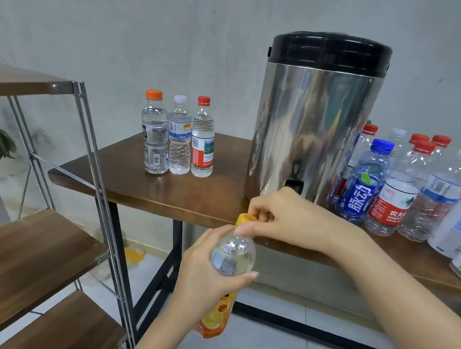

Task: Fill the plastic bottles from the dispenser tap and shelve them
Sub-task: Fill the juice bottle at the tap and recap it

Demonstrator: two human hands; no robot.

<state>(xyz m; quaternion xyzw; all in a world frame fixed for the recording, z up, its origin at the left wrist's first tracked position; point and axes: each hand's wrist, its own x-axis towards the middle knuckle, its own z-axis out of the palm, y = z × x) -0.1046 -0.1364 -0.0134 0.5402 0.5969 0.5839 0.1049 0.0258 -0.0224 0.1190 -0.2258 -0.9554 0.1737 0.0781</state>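
One bottle (232, 256) is held off the surface (165, 193) edge below the tap (294, 184), left hand (208, 279) gripping its body, right hand (284, 221) pinching the cap (246, 219); squeezing with a loose cap risks spillage.

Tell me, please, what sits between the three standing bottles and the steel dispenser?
Nothing: the head view shows bare tabletop between the three bottles and the dispenser.

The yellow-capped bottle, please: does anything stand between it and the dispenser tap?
Yes: its yellow cap, pinched by the right hand, covers the mouth, and that hand lies just below the tap. The left hand holds the bottle.
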